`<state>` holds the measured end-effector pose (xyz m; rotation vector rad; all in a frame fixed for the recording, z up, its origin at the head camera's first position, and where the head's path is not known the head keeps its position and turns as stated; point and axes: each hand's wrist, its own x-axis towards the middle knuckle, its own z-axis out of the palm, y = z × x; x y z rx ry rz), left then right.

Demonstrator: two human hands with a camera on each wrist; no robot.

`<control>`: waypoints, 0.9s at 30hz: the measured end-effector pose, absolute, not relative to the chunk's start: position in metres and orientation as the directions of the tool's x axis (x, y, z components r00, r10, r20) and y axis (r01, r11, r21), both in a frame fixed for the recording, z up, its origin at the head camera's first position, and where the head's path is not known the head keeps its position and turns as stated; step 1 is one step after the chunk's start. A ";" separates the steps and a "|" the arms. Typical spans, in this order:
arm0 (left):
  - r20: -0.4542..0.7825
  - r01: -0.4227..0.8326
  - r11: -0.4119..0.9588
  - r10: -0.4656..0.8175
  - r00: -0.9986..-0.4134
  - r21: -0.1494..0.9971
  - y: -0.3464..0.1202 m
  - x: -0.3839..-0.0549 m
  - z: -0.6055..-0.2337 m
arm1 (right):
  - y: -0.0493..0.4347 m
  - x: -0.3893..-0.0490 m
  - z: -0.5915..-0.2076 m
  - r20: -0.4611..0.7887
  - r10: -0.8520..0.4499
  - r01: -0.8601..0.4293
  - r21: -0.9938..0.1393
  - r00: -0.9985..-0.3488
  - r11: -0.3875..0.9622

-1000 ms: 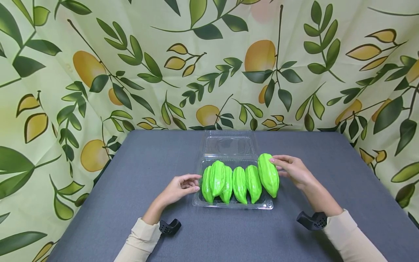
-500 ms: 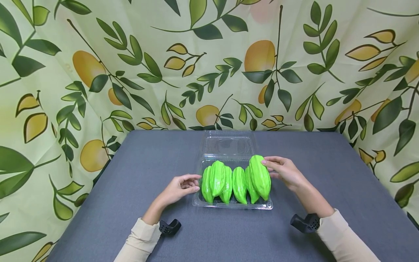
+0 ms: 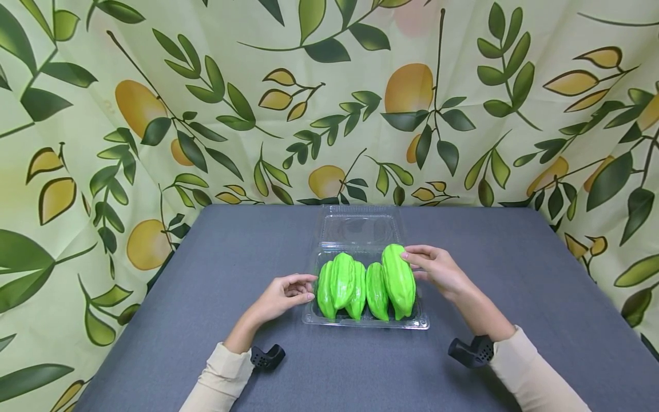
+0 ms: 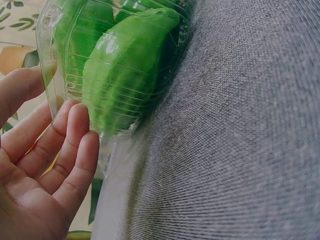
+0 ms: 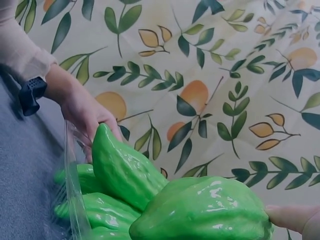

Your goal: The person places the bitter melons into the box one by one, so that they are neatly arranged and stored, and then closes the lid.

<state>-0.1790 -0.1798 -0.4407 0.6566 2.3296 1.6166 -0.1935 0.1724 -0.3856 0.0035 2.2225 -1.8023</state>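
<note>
Several glossy green ribbed, pod-shaped fruits stand side by side in a clear plastic clamshell container (image 3: pixel 360 324). My right hand (image 3: pixel 437 268) pinches the upper right side of one fruit (image 3: pixel 399 280), tilted over the right end of the row. In the right wrist view that fruit (image 5: pixel 205 210) lies large in front, with a fingertip against its end. At the container's left end is my left hand (image 3: pixel 285 294), its relaxed fingertips right at the clear wall (image 4: pixel 65 80). Another fruit (image 3: pixel 342 280) sits higher than those beside it on the left.
The container's clear lid (image 3: pixel 360 224) lies folded back behind it. A grey cloth (image 3: pixel 247 246) covers the table. A curtain (image 3: pixel 329 103) printed with leaves and orange fruit hangs at the back and sides. Black wrist devices (image 3: pixel 268 357) sit at both cuffs.
My right hand has moved left with the held fruit, from the container's right edge to over the fruit beside it. My left hand has stayed at the container's left end.
</note>
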 end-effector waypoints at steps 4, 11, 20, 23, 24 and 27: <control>0.060 0.226 0.293 0.482 -0.874 0.929 -0.180 -0.179 -0.440 | 0.169 -0.194 -0.387 -0.207 -0.180 0.167 -0.962 -0.962 0.214; 0.063 0.227 0.290 0.483 -0.873 0.930 -0.180 -0.180 -0.441 | 0.162 -0.195 -0.386 -0.196 -0.188 0.155 -0.965 -0.962 0.212; 0.060 0.226 0.294 0.484 -0.873 0.929 -0.180 -0.180 -0.441 | 0.152 -0.196 -0.385 -0.207 -0.192 0.164 -0.962 -0.959 0.219; 0.058 0.222 0.293 0.481 -0.875 0.930 -0.180 -0.179 -0.441 | 0.150 -0.197 -0.386 -0.206 -0.197 0.162 -0.963 -0.959 0.217; 0.058 0.223 0.293 0.481 -0.875 0.930 -0.180 -0.179 -0.441 | 0.149 -0.198 -0.386 -0.203 -0.200 0.160 -0.964 -0.959 0.212; 0.058 0.224 0.295 0.482 -0.874 0.929 -0.180 -0.179 -0.440 | 0.147 -0.198 -0.387 -0.195 -0.209 0.155 -0.969 -0.958 0.194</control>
